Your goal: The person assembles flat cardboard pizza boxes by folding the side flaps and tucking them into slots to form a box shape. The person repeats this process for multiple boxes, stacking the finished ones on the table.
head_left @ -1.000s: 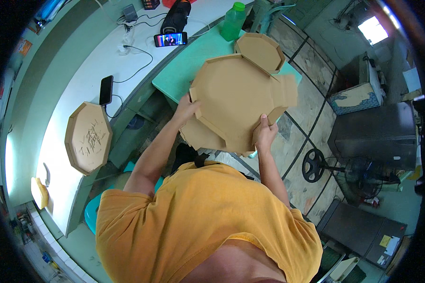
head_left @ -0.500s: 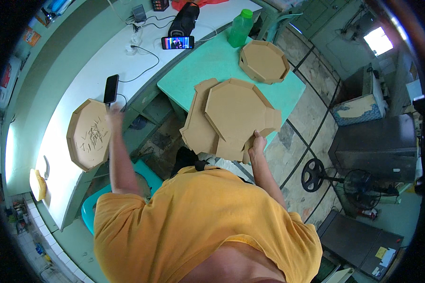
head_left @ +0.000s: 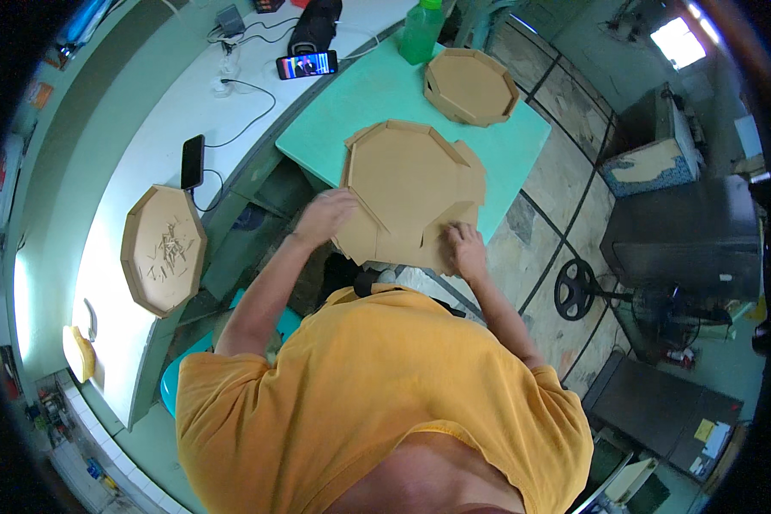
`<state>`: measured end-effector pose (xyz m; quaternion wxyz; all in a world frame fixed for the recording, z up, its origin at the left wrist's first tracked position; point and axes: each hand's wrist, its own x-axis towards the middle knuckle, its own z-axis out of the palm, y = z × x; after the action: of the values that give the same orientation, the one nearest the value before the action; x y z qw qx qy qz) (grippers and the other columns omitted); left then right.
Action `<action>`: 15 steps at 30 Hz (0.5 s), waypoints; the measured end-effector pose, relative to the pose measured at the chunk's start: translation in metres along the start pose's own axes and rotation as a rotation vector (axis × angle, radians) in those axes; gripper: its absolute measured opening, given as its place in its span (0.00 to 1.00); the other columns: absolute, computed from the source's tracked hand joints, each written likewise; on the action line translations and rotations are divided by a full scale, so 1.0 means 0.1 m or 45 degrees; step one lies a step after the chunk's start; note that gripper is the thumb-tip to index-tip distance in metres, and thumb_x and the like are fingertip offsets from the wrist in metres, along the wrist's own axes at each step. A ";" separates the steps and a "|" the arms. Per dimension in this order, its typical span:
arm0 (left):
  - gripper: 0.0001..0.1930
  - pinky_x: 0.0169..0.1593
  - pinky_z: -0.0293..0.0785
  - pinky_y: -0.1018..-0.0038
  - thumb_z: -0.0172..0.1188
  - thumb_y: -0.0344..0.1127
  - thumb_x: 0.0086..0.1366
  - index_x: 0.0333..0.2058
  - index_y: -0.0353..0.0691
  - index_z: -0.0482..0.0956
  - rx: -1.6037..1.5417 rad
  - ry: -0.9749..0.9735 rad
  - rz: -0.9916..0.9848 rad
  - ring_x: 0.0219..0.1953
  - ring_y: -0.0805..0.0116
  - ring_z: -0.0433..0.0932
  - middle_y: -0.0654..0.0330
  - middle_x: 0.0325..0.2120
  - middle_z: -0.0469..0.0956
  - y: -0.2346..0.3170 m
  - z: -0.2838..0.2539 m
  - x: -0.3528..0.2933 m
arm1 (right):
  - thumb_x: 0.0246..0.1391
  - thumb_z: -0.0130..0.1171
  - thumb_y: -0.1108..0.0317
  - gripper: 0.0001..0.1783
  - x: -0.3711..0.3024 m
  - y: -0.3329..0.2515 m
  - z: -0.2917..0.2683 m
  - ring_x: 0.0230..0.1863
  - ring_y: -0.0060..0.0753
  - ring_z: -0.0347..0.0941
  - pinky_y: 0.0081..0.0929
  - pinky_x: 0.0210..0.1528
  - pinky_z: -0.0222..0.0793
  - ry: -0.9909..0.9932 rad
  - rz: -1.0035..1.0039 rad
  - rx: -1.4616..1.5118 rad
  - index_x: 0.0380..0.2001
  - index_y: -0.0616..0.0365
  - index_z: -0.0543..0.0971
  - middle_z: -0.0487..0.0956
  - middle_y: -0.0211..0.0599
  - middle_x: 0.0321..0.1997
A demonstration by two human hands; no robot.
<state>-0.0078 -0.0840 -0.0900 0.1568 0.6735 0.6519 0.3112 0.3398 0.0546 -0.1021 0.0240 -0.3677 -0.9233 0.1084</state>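
A partly folded octagonal cardboard box (head_left: 407,176) lies on the green table, some of its edge walls standing and its near flaps spread out. At its left edge is my left hand (head_left: 325,216), slightly blurred, the fingers closed at the cardboard wall. My right hand (head_left: 466,248) has its fingers curled on the near right flap. Left of me, on the white counter, an octagonal cardboard tray (head_left: 150,278) holds a loose heap of small thin light-brown pieces (head_left: 173,248).
Behind the box, a finished-looking octagonal cardboard piece (head_left: 471,86) and a green bottle (head_left: 421,34) stand on the green table (head_left: 522,141). The white counter bears a dark phone (head_left: 193,161), a lit phone (head_left: 307,65), cables and a yellow object (head_left: 79,353). A fan (head_left: 660,313) stands right.
My left hand has come from beside the tray on the counter to the box's left edge. The box has turned and shifted slightly, with my right hand still at its near right flap.
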 end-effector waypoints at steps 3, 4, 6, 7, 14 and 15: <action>0.13 0.67 0.55 0.59 0.62 0.40 0.60 0.42 0.43 0.83 0.065 -0.129 0.207 0.63 0.52 0.64 0.56 0.49 0.77 0.03 0.41 0.11 | 0.50 0.55 0.65 0.22 0.09 0.00 0.03 0.63 0.42 0.65 0.40 0.66 0.56 0.252 -0.460 -0.179 0.51 0.53 0.76 0.75 0.38 0.54; 0.15 0.68 0.53 0.58 0.62 0.41 0.60 0.43 0.43 0.82 0.059 -0.185 0.228 0.64 0.52 0.63 0.56 0.50 0.77 0.01 0.48 0.14 | 0.51 0.55 0.65 0.22 0.16 0.03 0.05 0.63 0.42 0.64 0.40 0.66 0.55 0.213 -0.520 -0.177 0.51 0.53 0.76 0.74 0.38 0.55; 0.16 0.68 0.51 0.55 0.61 0.43 0.61 0.46 0.45 0.81 0.085 -0.271 0.263 0.63 0.51 0.63 0.58 0.51 0.76 -0.06 0.54 0.17 | 0.52 0.54 0.65 0.18 0.33 0.10 0.06 0.60 0.42 0.66 0.41 0.64 0.58 0.076 -0.585 -0.077 0.47 0.54 0.76 0.76 0.37 0.51; 0.17 0.68 0.50 0.53 0.60 0.44 0.61 0.47 0.46 0.80 0.099 -0.318 0.264 0.63 0.51 0.64 0.59 0.52 0.76 -0.08 0.55 0.18 | 0.52 0.54 0.65 0.17 0.40 0.13 0.05 0.59 0.41 0.67 0.42 0.63 0.60 0.062 -0.627 -0.062 0.46 0.54 0.76 0.76 0.36 0.48; 0.11 0.67 0.50 0.49 0.59 0.43 0.62 0.37 0.44 0.81 0.178 -0.235 0.162 0.57 0.55 0.69 0.61 0.41 0.79 -0.03 0.70 0.21 | 0.45 0.60 0.72 0.08 0.91 0.01 0.17 0.42 0.48 0.72 0.42 0.44 0.71 -0.013 -0.525 0.364 0.32 0.56 0.74 0.74 0.40 0.37; 0.10 0.67 0.50 0.49 0.59 0.43 0.62 0.36 0.44 0.81 0.188 -0.235 0.121 0.55 0.55 0.70 0.60 0.39 0.79 0.01 0.73 0.22 | 0.45 0.61 0.72 0.09 0.92 0.01 0.20 0.44 0.48 0.73 0.41 0.45 0.71 -0.044 -0.514 0.294 0.33 0.55 0.75 0.75 0.39 0.39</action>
<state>0.0376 -0.0482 -0.1402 0.1511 0.7391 0.6232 0.2062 0.2709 0.1142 -0.1247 0.0712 -0.1685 -0.9599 0.2126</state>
